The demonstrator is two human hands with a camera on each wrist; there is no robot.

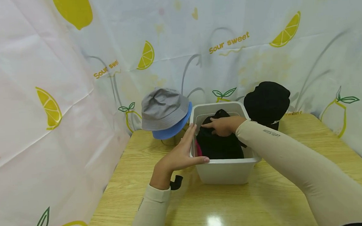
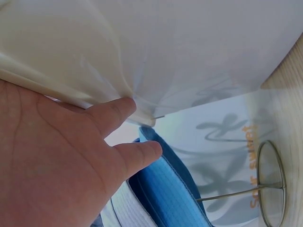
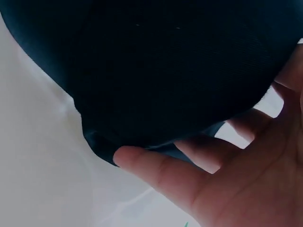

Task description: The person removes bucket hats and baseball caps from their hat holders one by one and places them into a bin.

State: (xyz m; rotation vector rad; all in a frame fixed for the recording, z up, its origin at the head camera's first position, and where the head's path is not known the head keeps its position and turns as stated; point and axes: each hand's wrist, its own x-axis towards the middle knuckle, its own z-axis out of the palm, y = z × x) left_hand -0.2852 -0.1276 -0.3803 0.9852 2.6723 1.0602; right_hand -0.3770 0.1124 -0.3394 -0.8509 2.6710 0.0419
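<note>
"What do I have at the right hand?"

"From my station I see the right hand point(image 1: 226, 126) inside the white bin point(image 1: 224, 175), resting on the black cloth point(image 1: 221, 145). On the right wrist feed its fingers lie a little apart, some running behind the cloth's edge. I cannot tell whether they pinch it."

"And the left hand?"

"I see the left hand point(image 1: 178, 155) at the bin's near left corner, thumb spread wide from the fingers. The thumb lies along the front rim, and the fingers point up the left side."

"Where exactly is the cloth?"

"Bunched in the bin, with a strip of magenta fabric point(image 1: 199, 149) showing at its left edge. I have the bin standing on the wooden worktop point(image 1: 131, 170)."

"What stands round it?"

"Just left of the bin I see a grey bucket hat point(image 1: 165, 107) over a blue hat point(image 1: 173, 128), with a wire stand point(image 2: 284, 189) below. Right of it, near the back, I have a black hat point(image 1: 266, 101). Behind everything hangs a white curtain point(image 1: 176, 31) printed with lemons and 'Sour sweet'."
</note>
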